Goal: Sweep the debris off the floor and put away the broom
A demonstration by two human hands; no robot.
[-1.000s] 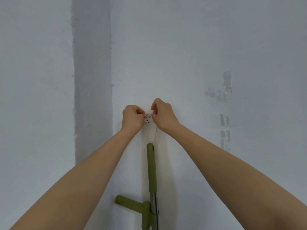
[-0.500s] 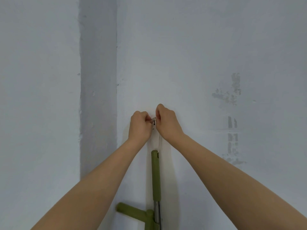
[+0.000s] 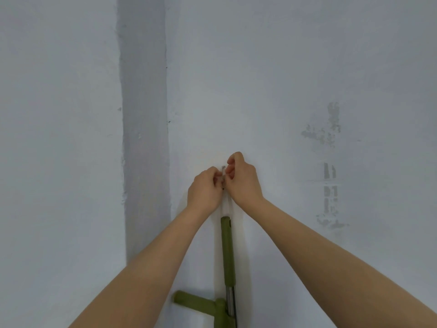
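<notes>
- Your left hand [image 3: 205, 188] was curled into a loose fist against the wall [image 3: 260, 79], its fingertips pinched at a small hook [image 3: 223, 175] fixed there.
- Your right hand [image 3: 242, 179] sat just beside it, knuckles up, thumb and forefinger closed at the same spot from the other side. The two hands nearly touched around the hook.
- Between the wrists a pale cord [image 3: 226, 205] showed as a thin line from the hook down toward the top of the broom handle. (Which hand actually gripped the cord and which the hook, I cannot tell; the fingers hid the contact.)
- The broom [image 3: 227, 252] hung upright flat against the wall, directly under your hands, its green grip starting just below your wrists and giving way to a bare metal tube [image 3: 230, 301] near the lower edge of the view.
- A second green bar [image 3: 192, 300] branched off to the left from a joint on the tube, tilted slightly and lying close to the wall.
- Only the upper part of the broom was visible; the head was out of frame.
- A darker vertical band [image 3: 144, 138] ran down the wall to the left of your hands, and patches of scraped paint [image 3: 329, 162] marked it well to the right.
</notes>
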